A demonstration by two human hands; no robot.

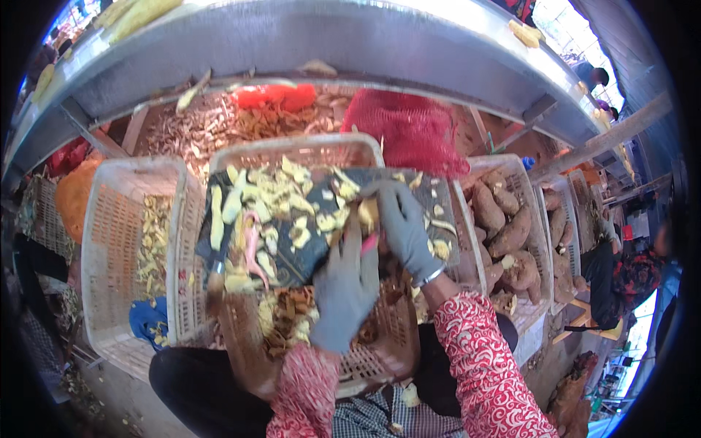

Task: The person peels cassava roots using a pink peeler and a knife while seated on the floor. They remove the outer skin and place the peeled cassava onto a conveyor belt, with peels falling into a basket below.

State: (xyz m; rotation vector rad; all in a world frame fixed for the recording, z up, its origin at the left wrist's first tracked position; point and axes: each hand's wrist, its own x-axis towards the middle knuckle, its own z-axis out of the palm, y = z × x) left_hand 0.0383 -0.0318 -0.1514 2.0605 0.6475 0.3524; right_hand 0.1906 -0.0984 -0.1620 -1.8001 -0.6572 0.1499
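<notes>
Both hands wear grey gloves over a dark board (306, 263) laid across a plastic crate (298, 143). My right hand (404, 227) grips a partly peeled tuber piece (368, 213), seemingly sweet potato. My left hand (348, 290), blurred, is close against it; a small pink object (369, 243) shows at its fingers, but its hold is unclear. Pale yellow peelings and pieces (282, 189) cover much of the board. A pink strip (251, 243) lies among them. At the board's left edge is a knife-like tool with a metal collar (217, 268).
Unpeeled sweet potatoes (512, 232) fill a crate at right. A left crate (87, 257) holds pale scraps and a blue cloth (149, 320). Another crate (246, 345) with peelings sits below my hands. A metal trough (350, 46) spans the front, above a red mesh sack (402, 131). People are at right.
</notes>
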